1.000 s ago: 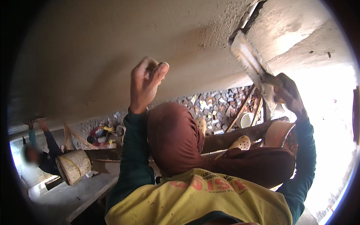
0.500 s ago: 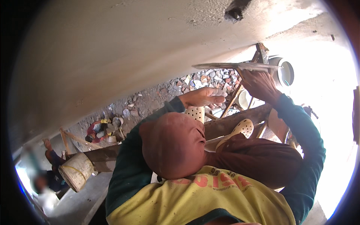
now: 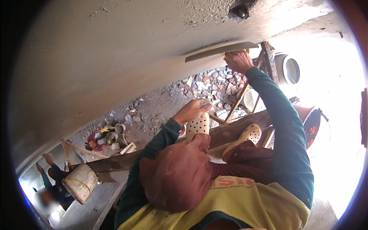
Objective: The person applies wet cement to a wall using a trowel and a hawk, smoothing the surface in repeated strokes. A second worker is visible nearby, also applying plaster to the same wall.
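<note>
My right hand [image 3: 238, 61] is closed around the handle of a long, flat plastering float [image 3: 219, 52]. The float's blade lies along the grey plastered wall [image 3: 126, 57], close against or touching it. My left hand [image 3: 193, 111] hovers over my left shoe, a pale clog with holes [image 3: 197, 125]. Its fingers are loosely bent, and I see nothing in them. My knee in brown trousers [image 3: 174, 174] is raised below that hand. My other clog [image 3: 247, 137] rests on a wooden plank [image 3: 226, 126].
A hole [image 3: 241, 10] breaks the wall above. Rubble [image 3: 218, 86] lies below the planks, beside a timber frame [image 3: 270, 63]. Buckets stand at the right [image 3: 288, 69] and on the plank at the left [image 3: 80, 182]. One co-worker [image 3: 57, 176] raises both hands; another [image 3: 97, 138] bends lower down.
My right hand has moved left and up with the float, whose blade now faces the wall. My left hand has drawn back toward my knee. The co-worker at far left has both hands raised.
</note>
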`<state>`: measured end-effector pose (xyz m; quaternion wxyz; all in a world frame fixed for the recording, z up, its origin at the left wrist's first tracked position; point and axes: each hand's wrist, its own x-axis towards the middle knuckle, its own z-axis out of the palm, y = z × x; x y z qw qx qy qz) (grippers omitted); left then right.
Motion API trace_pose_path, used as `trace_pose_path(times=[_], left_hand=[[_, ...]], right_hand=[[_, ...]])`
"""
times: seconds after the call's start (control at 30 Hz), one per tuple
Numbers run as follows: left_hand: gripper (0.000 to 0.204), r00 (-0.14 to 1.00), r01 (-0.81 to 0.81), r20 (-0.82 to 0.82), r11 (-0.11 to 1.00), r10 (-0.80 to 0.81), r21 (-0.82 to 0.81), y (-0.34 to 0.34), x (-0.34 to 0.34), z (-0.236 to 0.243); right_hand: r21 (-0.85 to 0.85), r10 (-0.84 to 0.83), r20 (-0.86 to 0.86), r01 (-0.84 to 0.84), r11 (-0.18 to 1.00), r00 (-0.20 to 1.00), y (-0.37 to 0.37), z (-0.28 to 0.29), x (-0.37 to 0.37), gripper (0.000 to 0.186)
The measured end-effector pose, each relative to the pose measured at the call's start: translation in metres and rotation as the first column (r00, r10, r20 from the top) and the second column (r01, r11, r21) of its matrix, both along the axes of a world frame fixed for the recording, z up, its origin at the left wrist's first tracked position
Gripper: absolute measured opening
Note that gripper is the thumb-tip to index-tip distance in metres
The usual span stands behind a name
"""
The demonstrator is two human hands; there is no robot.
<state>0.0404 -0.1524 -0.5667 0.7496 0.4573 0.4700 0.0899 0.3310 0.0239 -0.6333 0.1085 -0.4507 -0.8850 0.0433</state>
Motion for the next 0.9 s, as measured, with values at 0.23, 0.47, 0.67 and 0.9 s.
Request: trace_pose_path(times=[0.23,0.47,0.67,0.9], left_hand=[[0.049,0.984,-0.173,0.036,0.985,0.173,-0.010,-0.013,-0.007,-0.005],[0.047,0.992,-0.114,0.046,0.993,0.115,-0.018,0.002,0.000,0.000],[0.047,1.000,-0.006,-0.012,0.997,0.007,0.078,0.013,-0.024,0.014],[0.045,0.953,0.117,-0.291,0.986,-0.079,0.115,0.052,-0.068,0.039]], right_hand=[[0.243,0.088,0.023,-0.091,0.966,0.996,0.016,0.064,-0.008,0.018],[0.265,0.061,-0.297,0.021,0.964,0.953,0.012,0.193,0.032,0.029],[-0.310,-0.247,-0.550,0.079,0.947,0.798,-0.035,0.235,0.070,0.022],[-0.687,-0.685,-0.726,0.040,0.725,-0.052,-0.061,0.080,0.047,0.025]])
